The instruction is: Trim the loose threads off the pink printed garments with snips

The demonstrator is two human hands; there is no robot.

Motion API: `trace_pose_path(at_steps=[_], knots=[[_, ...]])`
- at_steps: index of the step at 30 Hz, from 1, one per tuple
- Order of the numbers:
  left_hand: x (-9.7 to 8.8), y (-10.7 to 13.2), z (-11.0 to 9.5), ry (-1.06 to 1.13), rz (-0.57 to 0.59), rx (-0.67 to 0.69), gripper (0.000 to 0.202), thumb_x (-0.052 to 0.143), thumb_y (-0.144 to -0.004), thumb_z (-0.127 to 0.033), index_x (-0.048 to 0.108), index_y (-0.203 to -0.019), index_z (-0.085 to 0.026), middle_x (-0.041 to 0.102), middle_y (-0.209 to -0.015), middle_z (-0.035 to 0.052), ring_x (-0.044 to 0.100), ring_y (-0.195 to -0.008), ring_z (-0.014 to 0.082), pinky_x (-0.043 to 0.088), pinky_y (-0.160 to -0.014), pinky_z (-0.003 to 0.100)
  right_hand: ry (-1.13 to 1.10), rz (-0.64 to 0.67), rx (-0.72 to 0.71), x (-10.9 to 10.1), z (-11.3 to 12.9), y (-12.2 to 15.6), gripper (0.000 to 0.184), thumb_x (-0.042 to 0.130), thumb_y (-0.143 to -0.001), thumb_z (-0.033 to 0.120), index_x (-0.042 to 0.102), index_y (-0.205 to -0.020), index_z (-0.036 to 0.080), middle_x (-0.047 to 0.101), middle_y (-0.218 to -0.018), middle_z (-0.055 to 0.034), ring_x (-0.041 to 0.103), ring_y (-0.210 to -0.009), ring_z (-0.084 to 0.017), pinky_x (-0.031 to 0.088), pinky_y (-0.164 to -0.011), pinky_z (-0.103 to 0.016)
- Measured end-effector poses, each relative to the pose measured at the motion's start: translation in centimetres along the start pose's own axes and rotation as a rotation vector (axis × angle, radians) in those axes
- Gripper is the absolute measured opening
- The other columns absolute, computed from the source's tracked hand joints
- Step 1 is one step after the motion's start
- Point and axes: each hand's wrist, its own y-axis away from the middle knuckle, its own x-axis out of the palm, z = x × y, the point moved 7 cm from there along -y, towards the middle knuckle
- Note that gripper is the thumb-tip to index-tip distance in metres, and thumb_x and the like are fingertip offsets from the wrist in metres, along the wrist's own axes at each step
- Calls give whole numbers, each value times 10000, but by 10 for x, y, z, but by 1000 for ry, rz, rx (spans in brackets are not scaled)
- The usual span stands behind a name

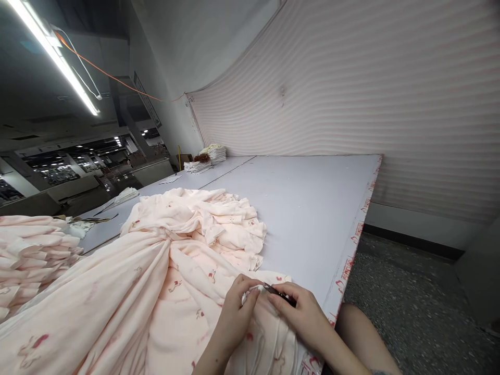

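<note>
Heaped by the near table edge, within easy reach: pale pink flamingo-print cloth (164, 271). Small fold pinched tight in left hand (236, 307), seemingly to keep it taut against slim dark metal snips (275, 290), gripped in right hand (302, 312). Underneath, flat white cutting table (312, 208); far left, stack of folded pink pieces (27, 250).

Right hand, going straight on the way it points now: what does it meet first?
Likely the white fabric fold pinched by the left hand. The right hand points its dark tool leftward at it, the tip seemingly almost touching; depth is unclear.
</note>
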Motion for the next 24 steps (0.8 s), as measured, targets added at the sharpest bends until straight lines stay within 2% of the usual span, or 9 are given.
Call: trace_pose_path(at_steps=[7,9,11,14,16,17,19,22,24], knots=[[9,-4,-3,-44,67,5,230,443,-872,-271,658,-940,-223,595,-883,42,558,-910,204,428,-839,330,41,-5,-38,2,8,-5,226,551,-807,370,728,-814,228,717,-828,-46,620,-816,-234,440,-739,-317],[2,-8,-2,-91,17,28,215,445,-869,-280,647,-904,-218,603,-878,43,560,-899,209,428,-823,330,1,-35,-20,-1,1,-6,250,550,-806,392,721,-808,209,707,-811,-52,616,-792,-229,438,-716,-308],[-25,-13,-2,-123,-155,41,188,470,-855,-306,635,-867,-215,618,-850,39,566,-865,214,427,-792,328,-78,-77,30,-9,-12,-5,289,539,-810,428,700,-794,189,692,-786,-45,608,-770,-217,435,-684,-290],[-87,-21,-4,-79,-460,25,213,465,-851,-382,594,-904,-221,633,-783,14,582,-783,198,438,-715,306,-216,-132,121,-21,-35,-1,312,555,-788,477,651,-764,180,652,-734,-12,584,-732,-188,425,-649,-262],[-112,-30,-11,-22,-473,64,262,437,-859,-435,572,-903,-215,622,-694,-6,586,-690,173,449,-651,284,-307,-161,175,-24,-45,2,314,574,-768,485,618,-723,178,613,-677,8,555,-655,-156,408,-600,-245],[-113,-35,-15,-12,-417,90,284,434,-857,-456,573,-872,-209,606,-636,-13,580,-639,163,450,-618,275,-349,-176,201,-24,-48,3,317,580,-759,488,604,-704,177,598,-651,13,530,-598,-138,391,-561,-237],[-92,-40,-20,-23,-266,119,308,481,-824,-483,591,-774,-200,576,-547,-17,564,-567,155,445,-572,267,-420,-199,245,-21,-51,4,320,578,-751,489,585,-695,174,603,-650,12,469,-498,-102,346,-490,-223],[-25,-35,-14,-87,-89,102,248,661,-670,-452,631,-661,-207,615,-568,2,579,-567,180,441,-557,274,-456,-208,265,-14,-49,2,309,553,-767,479,553,-719,174,625,-681,3,361,-404,-63,281,-432,-211],[21,-29,-3,-162,18,83,184,747,-544,-354,645,-613,-218,626,-587,7,572,-559,193,428,-555,281,-460,-226,263,-16,-49,2,285,541,-778,464,530,-744,181,626,-685,5,340,-392,-60,268,-423,-210]])
